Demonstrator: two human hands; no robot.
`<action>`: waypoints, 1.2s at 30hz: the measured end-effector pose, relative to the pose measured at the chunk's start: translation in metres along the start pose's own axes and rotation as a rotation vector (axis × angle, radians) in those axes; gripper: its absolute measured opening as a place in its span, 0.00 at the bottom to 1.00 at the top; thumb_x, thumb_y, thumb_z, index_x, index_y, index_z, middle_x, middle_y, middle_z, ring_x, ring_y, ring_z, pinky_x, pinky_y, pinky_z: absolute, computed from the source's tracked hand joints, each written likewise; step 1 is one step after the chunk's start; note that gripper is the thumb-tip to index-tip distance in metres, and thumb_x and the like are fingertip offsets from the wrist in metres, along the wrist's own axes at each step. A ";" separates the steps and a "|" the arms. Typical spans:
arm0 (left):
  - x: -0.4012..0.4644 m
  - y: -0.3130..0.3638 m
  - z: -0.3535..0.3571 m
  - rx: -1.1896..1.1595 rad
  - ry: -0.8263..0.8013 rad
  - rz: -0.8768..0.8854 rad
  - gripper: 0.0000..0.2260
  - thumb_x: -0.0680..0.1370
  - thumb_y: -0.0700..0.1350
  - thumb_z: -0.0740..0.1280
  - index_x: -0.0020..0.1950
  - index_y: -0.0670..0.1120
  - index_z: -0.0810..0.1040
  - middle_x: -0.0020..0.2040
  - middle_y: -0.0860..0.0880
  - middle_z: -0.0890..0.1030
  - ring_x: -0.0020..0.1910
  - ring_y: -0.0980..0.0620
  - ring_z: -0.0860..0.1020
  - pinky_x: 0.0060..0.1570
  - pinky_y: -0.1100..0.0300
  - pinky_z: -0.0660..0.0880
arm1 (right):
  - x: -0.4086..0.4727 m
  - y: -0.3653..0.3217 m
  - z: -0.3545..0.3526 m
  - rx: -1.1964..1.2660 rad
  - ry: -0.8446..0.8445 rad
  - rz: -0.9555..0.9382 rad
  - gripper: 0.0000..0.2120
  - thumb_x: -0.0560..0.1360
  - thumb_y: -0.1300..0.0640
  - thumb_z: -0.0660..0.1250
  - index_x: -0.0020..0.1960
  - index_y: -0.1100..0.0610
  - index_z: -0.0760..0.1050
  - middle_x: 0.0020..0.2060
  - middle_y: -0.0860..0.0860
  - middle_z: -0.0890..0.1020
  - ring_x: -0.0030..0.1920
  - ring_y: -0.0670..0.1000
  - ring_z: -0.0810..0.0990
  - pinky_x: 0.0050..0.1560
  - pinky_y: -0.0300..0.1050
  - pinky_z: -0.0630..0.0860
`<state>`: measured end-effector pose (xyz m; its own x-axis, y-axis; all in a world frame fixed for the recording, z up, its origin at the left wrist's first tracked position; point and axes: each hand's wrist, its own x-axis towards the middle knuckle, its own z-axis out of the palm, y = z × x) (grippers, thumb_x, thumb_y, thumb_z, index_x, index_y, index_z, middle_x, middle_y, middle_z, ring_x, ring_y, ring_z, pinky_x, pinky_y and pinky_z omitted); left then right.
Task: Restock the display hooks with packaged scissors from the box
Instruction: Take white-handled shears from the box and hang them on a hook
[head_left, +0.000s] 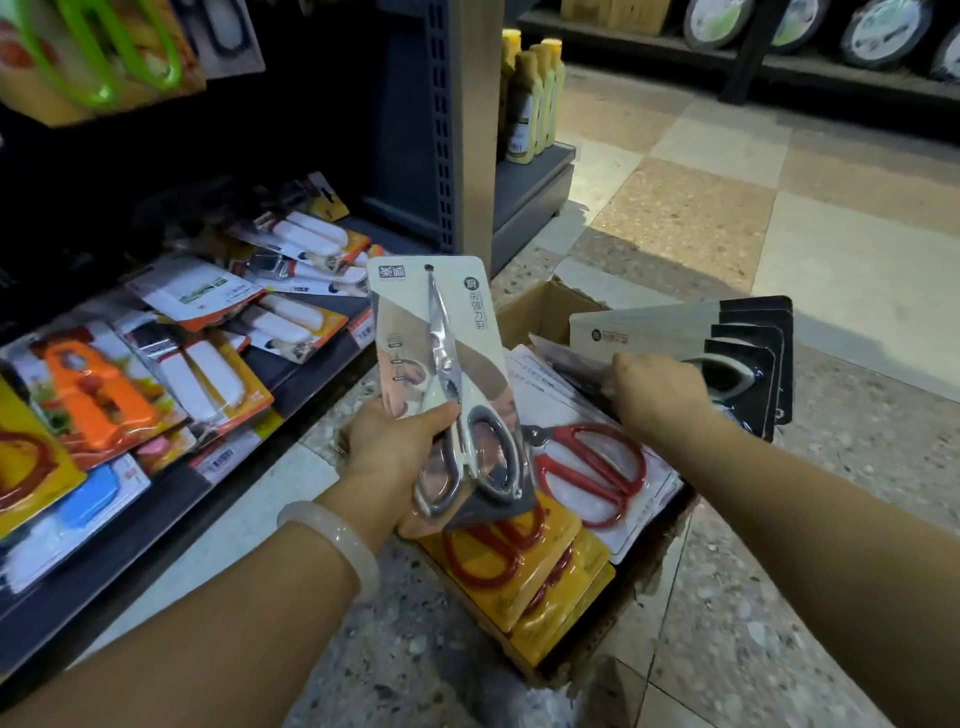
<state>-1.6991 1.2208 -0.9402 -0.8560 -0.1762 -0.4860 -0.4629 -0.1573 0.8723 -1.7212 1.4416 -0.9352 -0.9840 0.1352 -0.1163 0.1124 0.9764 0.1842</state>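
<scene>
My left hand (395, 457) grips a packaged pair of white-and-grey kitchen scissors (447, 374) by its lower end, card upright over the box. My right hand (654, 395) holds a fanned stack of several grey-and-black scissor packs (727, 338) above the box's right side. The cardboard box (540, 312) stands open on the floor. Inside it lie red-handled scissors on white cards (587, 467) and on yellow cards (519, 571). No display hooks are clearly visible.
A low dark shelf (156, 499) on the left carries packaged peelers and kitchen tools (208, 374). More packs hang at the top left (98, 52). A shelf upright (462, 130) stands behind the box, with bottles (530, 98) beyond. Tiled floor (779, 208) spreads to the right.
</scene>
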 end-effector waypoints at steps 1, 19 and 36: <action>-0.002 0.001 -0.002 0.003 -0.008 0.003 0.11 0.71 0.36 0.73 0.52 0.42 0.80 0.43 0.42 0.84 0.34 0.48 0.83 0.25 0.62 0.77 | -0.001 0.004 -0.005 0.019 -0.007 0.024 0.12 0.77 0.57 0.61 0.58 0.60 0.71 0.53 0.57 0.80 0.54 0.59 0.79 0.45 0.48 0.71; -0.040 0.048 -0.184 -0.088 0.189 0.294 0.21 0.65 0.47 0.78 0.54 0.44 0.79 0.47 0.42 0.85 0.47 0.41 0.84 0.50 0.41 0.79 | -0.039 -0.158 -0.067 1.621 0.035 -0.210 0.12 0.68 0.64 0.73 0.50 0.61 0.77 0.43 0.59 0.83 0.41 0.54 0.80 0.45 0.48 0.76; -0.206 0.040 -0.470 -0.141 0.578 0.553 0.12 0.69 0.35 0.72 0.50 0.40 0.74 0.42 0.47 0.86 0.39 0.55 0.83 0.36 0.64 0.78 | -0.207 -0.412 -0.148 1.737 -0.312 -0.843 0.28 0.55 0.42 0.80 0.49 0.53 0.76 0.46 0.50 0.86 0.44 0.47 0.84 0.43 0.40 0.80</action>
<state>-1.4334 0.7945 -0.8300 -0.6805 -0.7322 0.0290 0.0584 -0.0148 0.9982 -1.5844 0.9860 -0.8427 -0.8173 -0.5482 0.1773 -0.1124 -0.1501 -0.9823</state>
